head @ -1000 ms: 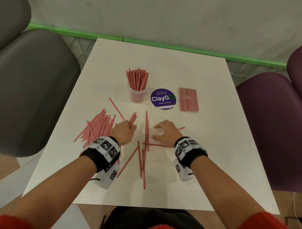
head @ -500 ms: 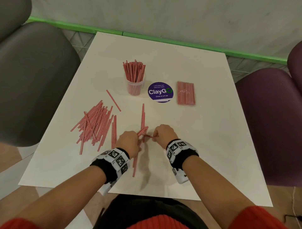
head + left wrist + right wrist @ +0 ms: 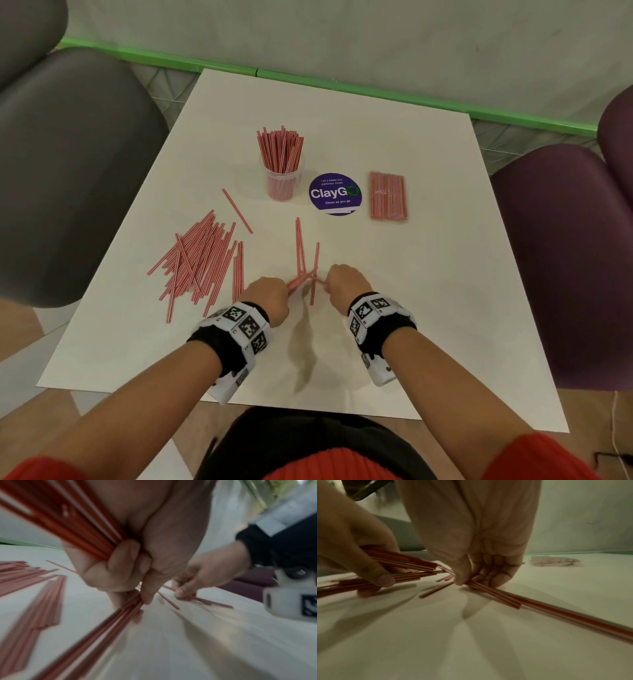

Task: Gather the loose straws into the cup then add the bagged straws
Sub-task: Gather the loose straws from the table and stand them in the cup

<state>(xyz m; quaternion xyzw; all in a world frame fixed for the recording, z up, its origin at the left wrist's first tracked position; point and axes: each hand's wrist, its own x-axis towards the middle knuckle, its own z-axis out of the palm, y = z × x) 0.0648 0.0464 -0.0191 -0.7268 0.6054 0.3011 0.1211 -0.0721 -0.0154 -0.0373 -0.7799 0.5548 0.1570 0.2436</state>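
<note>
A clear plastic cup stands upright at the table's middle back, packed with red-striped straws. The bagged straws lie flat to its right. A big heap of loose straws lies at the left. My left hand grips a bundle of loose straws, fingers curled round them. My right hand pinches a few straws against the table between thumb and fingers. A few more loose straws lie just beyond both hands, and a single straw sits near the cup.
A round purple ClayGo sticker sits between the cup and the bag. A grey chair stands left of the white table, a purple chair right. A green strip runs along the wall behind.
Both hands drew back toward me and came together. The scattered straws near the front edge have been picked up into my left hand; my right hand went from flat on the table to pinching straws.
</note>
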